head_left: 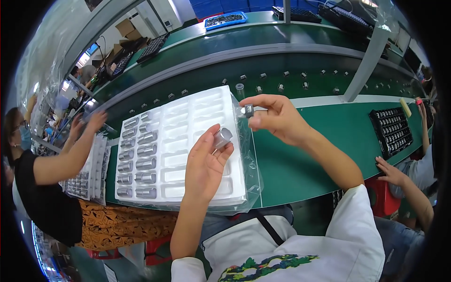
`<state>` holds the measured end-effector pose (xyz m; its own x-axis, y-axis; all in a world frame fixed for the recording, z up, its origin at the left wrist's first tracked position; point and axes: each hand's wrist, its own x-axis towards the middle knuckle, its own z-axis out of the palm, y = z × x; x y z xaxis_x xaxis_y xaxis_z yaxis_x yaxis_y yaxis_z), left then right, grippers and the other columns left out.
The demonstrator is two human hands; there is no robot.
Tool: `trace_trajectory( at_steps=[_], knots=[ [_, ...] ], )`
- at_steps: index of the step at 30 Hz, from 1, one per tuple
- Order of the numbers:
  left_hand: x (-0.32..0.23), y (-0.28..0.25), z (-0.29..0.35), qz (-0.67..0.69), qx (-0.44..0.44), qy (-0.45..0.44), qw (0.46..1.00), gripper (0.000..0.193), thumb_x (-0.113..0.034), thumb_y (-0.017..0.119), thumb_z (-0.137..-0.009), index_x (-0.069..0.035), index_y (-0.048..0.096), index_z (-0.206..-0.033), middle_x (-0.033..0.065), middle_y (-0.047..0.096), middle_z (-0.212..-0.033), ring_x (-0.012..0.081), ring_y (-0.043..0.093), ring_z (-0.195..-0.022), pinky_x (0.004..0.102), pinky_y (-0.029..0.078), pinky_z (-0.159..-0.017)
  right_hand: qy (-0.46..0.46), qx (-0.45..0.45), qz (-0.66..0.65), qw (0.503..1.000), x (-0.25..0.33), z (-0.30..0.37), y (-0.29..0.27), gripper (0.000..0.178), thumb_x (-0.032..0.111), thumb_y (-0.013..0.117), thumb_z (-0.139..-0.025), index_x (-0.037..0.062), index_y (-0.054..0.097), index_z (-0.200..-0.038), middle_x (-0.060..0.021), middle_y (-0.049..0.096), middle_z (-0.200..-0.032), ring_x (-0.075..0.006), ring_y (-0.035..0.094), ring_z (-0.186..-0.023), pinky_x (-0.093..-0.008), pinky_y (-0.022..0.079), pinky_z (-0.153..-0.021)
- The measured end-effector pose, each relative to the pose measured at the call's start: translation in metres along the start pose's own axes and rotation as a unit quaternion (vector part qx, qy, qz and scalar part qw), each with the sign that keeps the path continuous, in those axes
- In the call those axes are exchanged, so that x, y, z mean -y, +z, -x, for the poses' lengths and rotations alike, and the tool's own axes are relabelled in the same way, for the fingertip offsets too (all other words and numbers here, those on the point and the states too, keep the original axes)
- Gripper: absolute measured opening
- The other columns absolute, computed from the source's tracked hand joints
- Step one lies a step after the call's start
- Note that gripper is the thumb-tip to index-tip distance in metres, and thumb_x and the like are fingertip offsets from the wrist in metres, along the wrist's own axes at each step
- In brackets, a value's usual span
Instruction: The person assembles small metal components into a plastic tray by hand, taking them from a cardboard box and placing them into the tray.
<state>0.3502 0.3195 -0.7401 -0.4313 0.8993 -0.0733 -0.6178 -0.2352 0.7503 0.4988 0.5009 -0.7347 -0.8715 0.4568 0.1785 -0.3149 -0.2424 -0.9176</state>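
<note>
My left hand (205, 164) is closed around a silver metal cylinder (222, 137), held tilted above the white tray. Between the thumb and fingers of my right hand (277, 117) is a small dark metal part (248, 111), a short way right of the cylinder. Beneath my left hand lies the white moulded plastic tray (197, 105). Its two left columns hold several silver cylinders (146, 163); the slots in the other columns that I can see hold none. Clear plastic film (253, 181) sticks out from under the tray.
Beyond the tray runs a green conveyor belt (211, 75) with small metal parts (281, 88) scattered on it. One cylinder (240, 88) stands at the belt's near edge. A black tray of parts (391, 129) sits at right. Co-workers (42, 183) are on both sides.
</note>
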Motion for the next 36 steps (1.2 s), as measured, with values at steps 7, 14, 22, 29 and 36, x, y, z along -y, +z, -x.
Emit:
trace_trajectory(
  at_steps=[7, 14, 22, 29, 36],
  knots=[
    [0.005, 0.003, 0.0, 0.009, -0.026, -0.013, 1.0, 0.029, -0.023, 0.053, -0.104, 0.0, 0.059, -0.12, 0.0106, 0.067, -0.105, 0.0171, 0.065, -0.088, 0.0299, 0.056, -0.08, -0.185, -0.011, 0.316, 0.931, -0.006, 0.017, 0.02, 0.038, 0.005, 0.077, -0.084, -0.0011, 0.067, -0.12, -0.012, 0.072, -0.106, -0.0154, 0.067, -0.093, -0.0296, 0.055, -0.082],
    [0.009, -0.003, 0.0, -0.069, -0.03, -0.038, 0.996, 0.03, -0.034, 0.057, -0.103, -0.005, 0.062, -0.094, 0.0068, 0.066, -0.079, 0.0128, 0.06, -0.063, 0.0266, 0.047, -0.055, -0.317, 0.066, 0.469, 0.822, -0.008, 0.018, 0.023, 0.04, 0.005, 0.082, -0.073, 0.0052, 0.071, -0.112, -0.0097, 0.073, -0.108, -0.0255, 0.07, -0.091, -0.0323, 0.054, -0.076],
    [0.009, -0.008, -0.009, -0.083, -0.064, -0.102, 0.989, 0.036, -0.038, 0.058, -0.101, -0.003, 0.061, -0.093, 0.0084, 0.066, -0.076, 0.013, 0.058, -0.056, 0.0247, 0.047, -0.049, -0.396, 0.092, 0.569, 0.714, -0.006, 0.013, 0.027, 0.035, 0.012, 0.084, -0.072, 0.0065, 0.072, -0.104, -0.0063, 0.073, -0.107, -0.0243, 0.069, -0.09, -0.0328, 0.052, -0.071],
    [0.021, 0.009, 0.007, -0.228, -0.001, 0.022, 0.973, 0.039, -0.037, 0.063, -0.099, 0.003, 0.064, -0.097, 0.006, 0.066, -0.079, 0.0113, 0.058, -0.062, 0.0241, 0.05, -0.054, -0.418, 0.034, 0.552, 0.721, -0.02, 0.015, 0.017, 0.039, 0.016, 0.085, -0.07, 0.0047, 0.071, -0.104, -0.007, 0.072, -0.098, -0.0229, 0.069, -0.081, -0.0321, 0.052, -0.064],
    [0.0, 0.003, 0.012, -0.534, 0.033, 0.068, 0.842, 0.027, -0.021, 0.072, -0.089, 0.004, 0.064, -0.096, 0.0018, 0.058, -0.062, 0.0044, 0.048, -0.056, 0.0238, 0.037, -0.05, -0.471, 0.041, 0.541, 0.696, -0.027, 0.021, 0.042, 0.042, 0.014, 0.084, -0.069, 0.005, 0.07, -0.107, -0.0064, 0.07, -0.095, -0.0221, 0.067, -0.077, -0.0314, 0.05, -0.063]
  ],
)
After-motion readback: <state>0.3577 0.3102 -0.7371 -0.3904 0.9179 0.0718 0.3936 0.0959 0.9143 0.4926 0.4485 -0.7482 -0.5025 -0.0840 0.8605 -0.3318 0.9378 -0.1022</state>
